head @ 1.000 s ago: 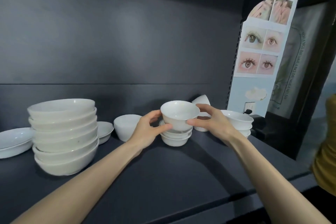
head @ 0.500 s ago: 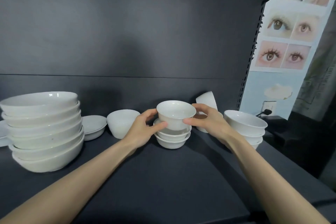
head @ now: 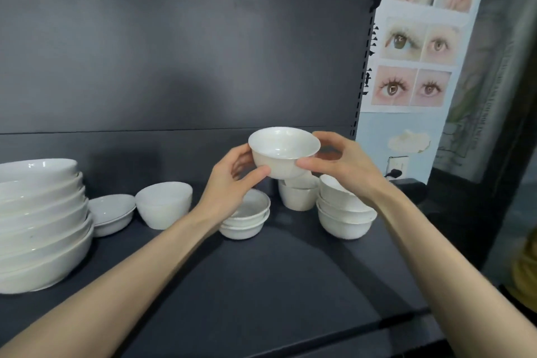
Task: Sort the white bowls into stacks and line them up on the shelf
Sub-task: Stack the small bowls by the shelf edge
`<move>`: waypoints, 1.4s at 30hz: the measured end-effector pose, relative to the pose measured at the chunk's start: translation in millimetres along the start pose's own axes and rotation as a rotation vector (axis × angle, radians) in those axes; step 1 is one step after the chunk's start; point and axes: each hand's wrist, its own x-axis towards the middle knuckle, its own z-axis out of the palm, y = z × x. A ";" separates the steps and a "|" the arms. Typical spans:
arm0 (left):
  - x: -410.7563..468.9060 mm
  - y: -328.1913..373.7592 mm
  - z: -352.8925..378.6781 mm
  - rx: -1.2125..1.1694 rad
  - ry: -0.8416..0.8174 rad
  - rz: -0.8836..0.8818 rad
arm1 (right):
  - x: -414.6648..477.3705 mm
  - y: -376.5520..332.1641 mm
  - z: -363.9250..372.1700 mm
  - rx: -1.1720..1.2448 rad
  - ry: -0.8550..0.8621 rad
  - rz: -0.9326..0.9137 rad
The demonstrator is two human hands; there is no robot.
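Head view: L hand [head: 229, 183] & R hand [head: 343, 164] are gripping small white bowl [head: 283, 151] betw. them, fingers curling round sides, above low stack [head: 247, 216].

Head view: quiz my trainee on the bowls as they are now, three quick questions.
1. True or false: the held bowl sits on the short stack.
2. How many hands grip it? A) one B) both C) neither
3. Fill in: the tallest stack stands at the far ____ of the shelf.

Key: 1. False, it is held above that stack. 2. B, left hand and right hand, fingers on opposite sides. 3. left
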 end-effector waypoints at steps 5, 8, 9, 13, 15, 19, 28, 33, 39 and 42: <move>12.3 -1.4 49.2 -0.040 -0.112 -0.007 | -20.1 6.4 -44.9 -0.082 0.109 0.058; 15.6 -8.4 75.6 -0.005 -0.177 -0.030 | -31.2 15.3 -67.5 -0.095 0.143 0.096; 15.7 -9.8 83.0 0.013 -0.193 -0.041 | -33.3 19.5 -73.5 -0.090 0.144 0.102; 17.0 -12.3 104.7 0.096 -0.217 -0.088 | -35.2 37.9 -91.3 -0.066 0.126 0.131; 15.9 -15.6 111.6 0.118 -0.222 -0.133 | -33.8 48.0 -97.4 -0.059 0.104 0.156; 8.1 -20.7 124.1 0.132 -0.180 -0.172 | -31.9 67.0 -105.2 -0.043 0.049 0.184; -4.7 -30.1 139.1 0.063 -0.125 -0.154 | -26.0 87.6 -108.3 -0.027 -0.019 0.168; -5.7 -33.8 142.0 0.060 -0.093 -0.162 | -22.5 91.1 -110.6 0.001 -0.021 0.188; -5.0 -34.4 142.3 0.065 -0.091 -0.170 | -20.4 90.5 -112.8 -0.012 -0.047 0.199; -4.3 -33.3 140.6 0.096 -0.109 -0.182 | -21.2 89.8 -112.7 -0.021 -0.052 0.202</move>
